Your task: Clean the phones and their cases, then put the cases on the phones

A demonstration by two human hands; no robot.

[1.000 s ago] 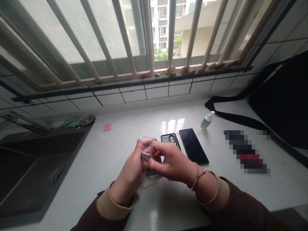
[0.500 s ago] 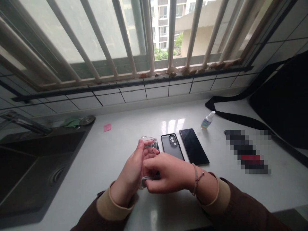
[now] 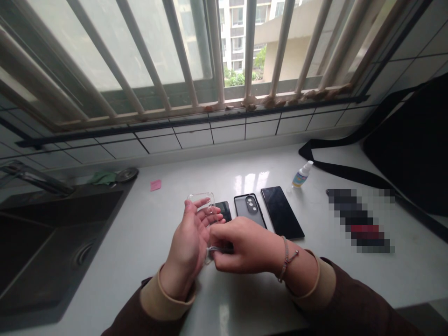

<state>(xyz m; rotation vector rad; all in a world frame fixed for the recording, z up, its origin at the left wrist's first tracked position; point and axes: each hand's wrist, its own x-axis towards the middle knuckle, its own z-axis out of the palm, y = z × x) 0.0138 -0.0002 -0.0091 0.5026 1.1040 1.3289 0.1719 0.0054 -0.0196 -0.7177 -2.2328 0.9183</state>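
We hold a clear phone case (image 3: 201,201) above the counter (image 3: 147,233): our left hand (image 3: 189,242) cups it, fingers loosely curled, while our right hand (image 3: 241,249) pinches its lower edge beside a dark phone (image 3: 224,211).

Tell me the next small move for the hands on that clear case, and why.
Probably peel the lower edge free: the left hand holds the clear case with its top already lifted off the phone, while the right hand pinches the bottom corner, where case and phone seem to remain joined. The countertop below is bare for setting the phone down.
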